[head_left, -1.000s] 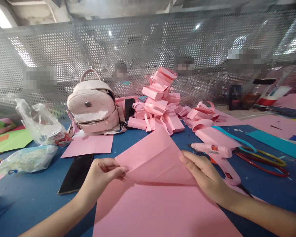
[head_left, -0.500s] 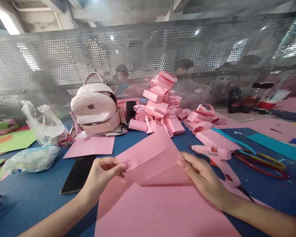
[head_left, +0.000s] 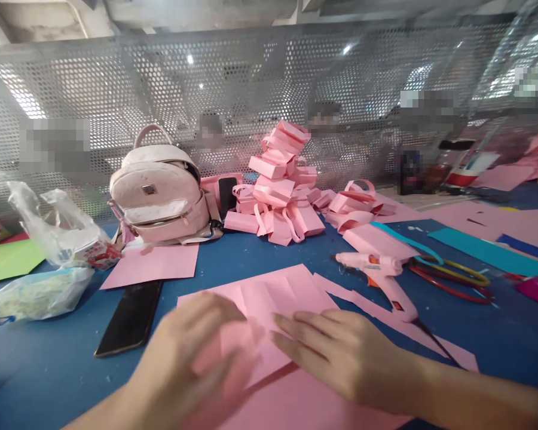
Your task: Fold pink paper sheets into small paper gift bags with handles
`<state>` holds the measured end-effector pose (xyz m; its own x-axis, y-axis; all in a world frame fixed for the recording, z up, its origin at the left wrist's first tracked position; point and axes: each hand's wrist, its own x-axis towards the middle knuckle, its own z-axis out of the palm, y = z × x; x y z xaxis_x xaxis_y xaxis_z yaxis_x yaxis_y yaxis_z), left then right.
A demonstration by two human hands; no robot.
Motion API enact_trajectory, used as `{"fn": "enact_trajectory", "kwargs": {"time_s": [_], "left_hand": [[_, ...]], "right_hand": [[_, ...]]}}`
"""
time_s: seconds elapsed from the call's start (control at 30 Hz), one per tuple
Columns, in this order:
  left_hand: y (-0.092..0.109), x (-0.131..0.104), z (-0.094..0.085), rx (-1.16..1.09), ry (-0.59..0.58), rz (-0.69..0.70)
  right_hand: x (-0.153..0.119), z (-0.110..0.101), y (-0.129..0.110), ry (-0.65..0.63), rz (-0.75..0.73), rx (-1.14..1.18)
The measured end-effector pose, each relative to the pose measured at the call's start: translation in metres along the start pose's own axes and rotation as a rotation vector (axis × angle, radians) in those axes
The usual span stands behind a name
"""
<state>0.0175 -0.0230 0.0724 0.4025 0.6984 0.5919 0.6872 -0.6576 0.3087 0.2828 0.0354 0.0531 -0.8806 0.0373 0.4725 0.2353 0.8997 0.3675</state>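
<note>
I log the creased pink sheet (head_left: 287, 288) overlapping a larger pink sheet (head_left: 296, 400) on the worktop (head_left: 63, 388): folding looks begun, unfinished. Folded pink pieces (head_left: 273, 191) stand piled beyond. Right hand (head_left: 341, 346): outstretched, palm-down. Left hand (head_left: 190, 352): blurred, grip I cannot tell.

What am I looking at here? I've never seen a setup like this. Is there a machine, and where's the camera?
There's no robot: these are a person's bare hands, seen by a camera worn on that person's head, looking forward and down. The right hand lies spread, palm down, on a creased pink sheet, which overlaps a larger pink sheet. The left hand is blurred over the paper, so I can't tell whether it grips anything. On the blue table are a backpack, a pile of folded pink pieces, a pink glue gun and a flat black phone.
</note>
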Motion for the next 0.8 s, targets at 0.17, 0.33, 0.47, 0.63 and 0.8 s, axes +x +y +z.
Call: {"fn": "enact_trajectory", "kwargs": {"time_s": [0.17, 0.33, 0.47, 0.63, 0.8], "left_hand": [[0.019, -0.023, 0.041, 0.356, -0.043, 0.328], [0.016, -0.029, 0.044, 0.363, -0.049, 0.387], [0.02, -0.03, 0.035, 0.463, -0.101, 0.447], [0.02, -0.037, 0.037, 0.525, -0.131, 0.463], [0.008, -0.028, 0.042, 0.27, -0.196, 0.307]], "right_hand": [[-0.003, 0.012, -0.012, -0.044, 0.015, 0.097], [-0.001, 0.011, -0.01, -0.102, -0.034, 0.165], [0.0, 0.008, 0.001, -0.095, -0.247, 0.221], [-0.006, 0.014, 0.008, -0.136, -0.278, 0.205], [-0.008, 0.017, 0.015, -0.277, -0.114, 0.296]]}}
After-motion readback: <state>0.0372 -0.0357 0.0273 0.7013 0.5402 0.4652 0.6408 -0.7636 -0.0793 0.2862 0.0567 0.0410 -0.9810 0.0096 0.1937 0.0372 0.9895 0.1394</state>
